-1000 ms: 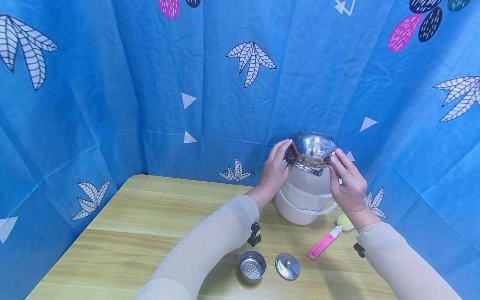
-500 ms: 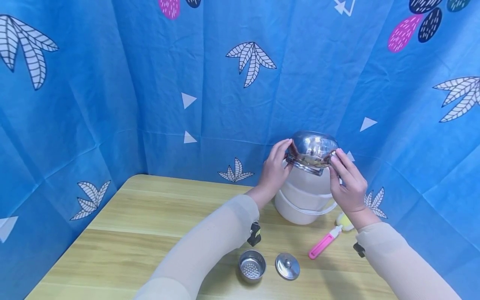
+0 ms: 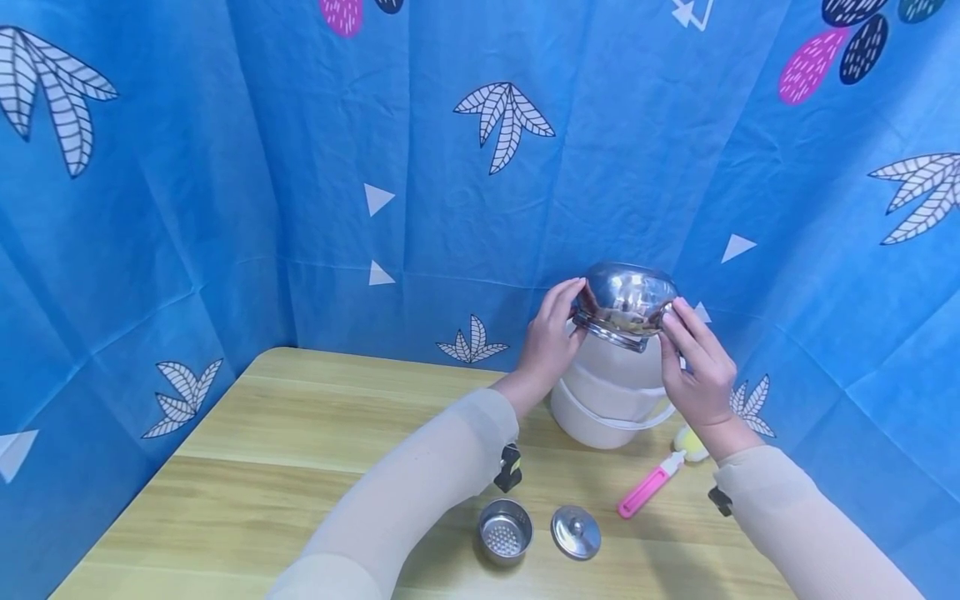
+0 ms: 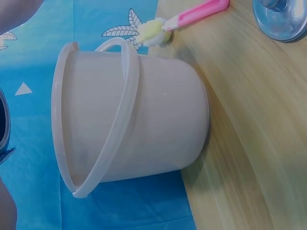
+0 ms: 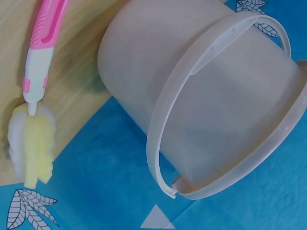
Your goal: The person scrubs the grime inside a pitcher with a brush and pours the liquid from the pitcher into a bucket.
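A shiny stainless steel teapot (image 3: 628,298) is held up over the white bucket (image 3: 600,421), tipped with its mouth downward. My left hand (image 3: 546,343) grips its left side, fingertips on the body and thumb beneath by the rim. On the other side my right hand (image 3: 697,367) pinches the teapot between fingers and thumb. The left wrist view catches only a dark edge of the teapot (image 4: 4,122) at its left border. Below the hands, the bucket stands upright with its handle (image 5: 160,115) folded down against its side.
A steel strainer cup (image 3: 505,533) with a perforated bottom stands near the front of the wooden table (image 3: 315,467). Beside it lies a round metal lid (image 3: 575,532). A pink-handled sponge brush (image 3: 651,487) rests right of the bucket. Blue patterned cloth (image 3: 465,217) hangs behind.
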Demonstrator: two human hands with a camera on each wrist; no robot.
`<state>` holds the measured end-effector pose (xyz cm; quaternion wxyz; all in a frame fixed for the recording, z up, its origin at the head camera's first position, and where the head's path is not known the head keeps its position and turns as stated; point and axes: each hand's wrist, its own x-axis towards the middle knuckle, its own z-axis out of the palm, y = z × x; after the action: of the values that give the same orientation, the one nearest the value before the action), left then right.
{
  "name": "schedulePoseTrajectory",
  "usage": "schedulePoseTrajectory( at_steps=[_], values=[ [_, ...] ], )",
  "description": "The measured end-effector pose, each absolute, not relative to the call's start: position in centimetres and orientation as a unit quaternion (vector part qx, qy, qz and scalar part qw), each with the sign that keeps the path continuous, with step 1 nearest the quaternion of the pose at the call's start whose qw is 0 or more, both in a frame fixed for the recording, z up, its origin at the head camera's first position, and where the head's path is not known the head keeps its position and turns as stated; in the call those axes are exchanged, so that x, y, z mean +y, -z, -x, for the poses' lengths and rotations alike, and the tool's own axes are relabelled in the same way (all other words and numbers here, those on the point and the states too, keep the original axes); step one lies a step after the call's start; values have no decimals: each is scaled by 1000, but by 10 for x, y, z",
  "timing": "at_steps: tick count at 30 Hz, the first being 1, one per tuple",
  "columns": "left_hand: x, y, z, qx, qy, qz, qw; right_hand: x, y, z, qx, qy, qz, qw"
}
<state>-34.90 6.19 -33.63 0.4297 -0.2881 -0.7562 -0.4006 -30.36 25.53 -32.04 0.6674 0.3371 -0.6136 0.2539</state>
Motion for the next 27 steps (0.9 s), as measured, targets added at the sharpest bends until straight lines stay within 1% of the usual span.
schedulePoseTrajectory(
  at_steps=[16, 27],
  values=[
    [60, 340, 349, -776, 400, 280, 400, 256, 323, 303, -631, -248, -333, 655],
    [58, 347, 349, -791, 415, 265, 365, 268, 334, 312, -673, -258, -335, 606]
  ],
)
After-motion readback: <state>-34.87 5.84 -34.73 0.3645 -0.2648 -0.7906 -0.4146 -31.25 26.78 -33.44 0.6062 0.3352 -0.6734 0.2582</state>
